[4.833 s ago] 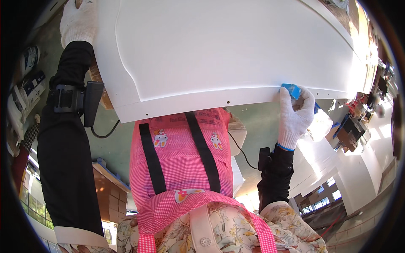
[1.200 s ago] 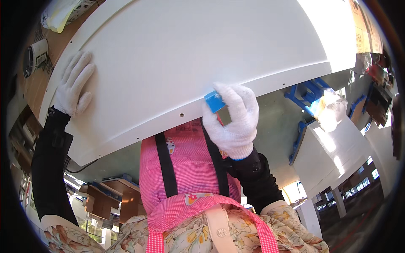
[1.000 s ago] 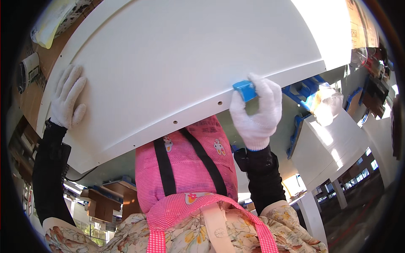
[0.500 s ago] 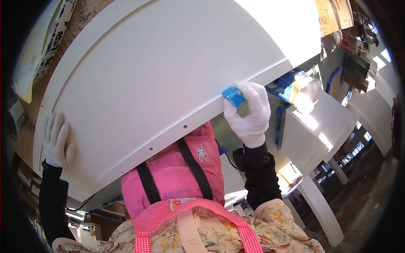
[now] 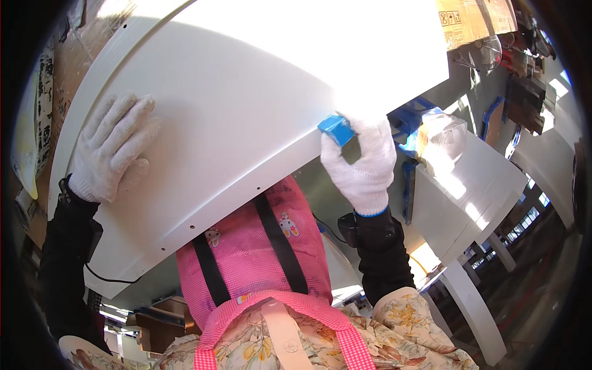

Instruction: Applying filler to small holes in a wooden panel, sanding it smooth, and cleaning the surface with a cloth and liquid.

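Note:
A large white panel [image 5: 209, 111] with a raised rim and small holes along its near edge lies in front of me. My left hand [image 5: 116, 147], in a white knitted glove, rests on its left part with the fingers stretched out. At the near edge, right of the middle, my gloved right hand [image 5: 364, 160] pinches a small blue block [image 5: 337, 129] between thumb and fingers. The block is at the panel's rim; whether it touches the surface is hard to tell. Bright sunlight washes out the far right of the panel and part of the right hand's fingers.
Cardboard [image 5: 475, 21] lies beyond the panel's right end. To the right stand a plastic-wrapped bundle [image 5: 443, 135] and a stack of white panels [image 5: 462, 197]. A black cable [image 5: 114, 280] runs by my left sleeve. My pink apron [image 5: 246, 265] is close to the panel's near edge.
My left hand has moved up and inward over the panel. The panel has shifted in view, and sunlight covers more of it. The right hand still holds the blue block near the rim.

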Demonstrator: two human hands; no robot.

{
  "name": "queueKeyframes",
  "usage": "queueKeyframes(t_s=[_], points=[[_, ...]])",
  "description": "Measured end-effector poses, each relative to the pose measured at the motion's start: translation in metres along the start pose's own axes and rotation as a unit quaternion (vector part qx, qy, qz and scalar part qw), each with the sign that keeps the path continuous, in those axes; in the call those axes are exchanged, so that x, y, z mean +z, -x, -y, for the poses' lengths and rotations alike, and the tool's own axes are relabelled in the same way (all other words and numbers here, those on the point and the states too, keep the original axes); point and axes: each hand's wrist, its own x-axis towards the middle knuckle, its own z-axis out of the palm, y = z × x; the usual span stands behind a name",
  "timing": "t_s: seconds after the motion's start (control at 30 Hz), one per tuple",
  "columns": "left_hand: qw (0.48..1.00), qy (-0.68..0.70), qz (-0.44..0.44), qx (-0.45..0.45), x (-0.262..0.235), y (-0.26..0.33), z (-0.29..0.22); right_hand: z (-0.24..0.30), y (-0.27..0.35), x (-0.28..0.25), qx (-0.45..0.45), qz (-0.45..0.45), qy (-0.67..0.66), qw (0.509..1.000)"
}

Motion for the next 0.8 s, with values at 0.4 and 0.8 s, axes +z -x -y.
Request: queueKeyframes(t_s=[0.4,0.8], points=[[0.997,0.071,0.012,0.024,-0.007,-0.062,0.008,-0.067,-0.049,-0.048,-0.013,-0.014,0.061,0.998],[0.997,0.063,0.038,0.017,-0.001,-0.053,0.011,-0.129,-0.093,-0.097,0.058,-0.072,0.018,0.996]])
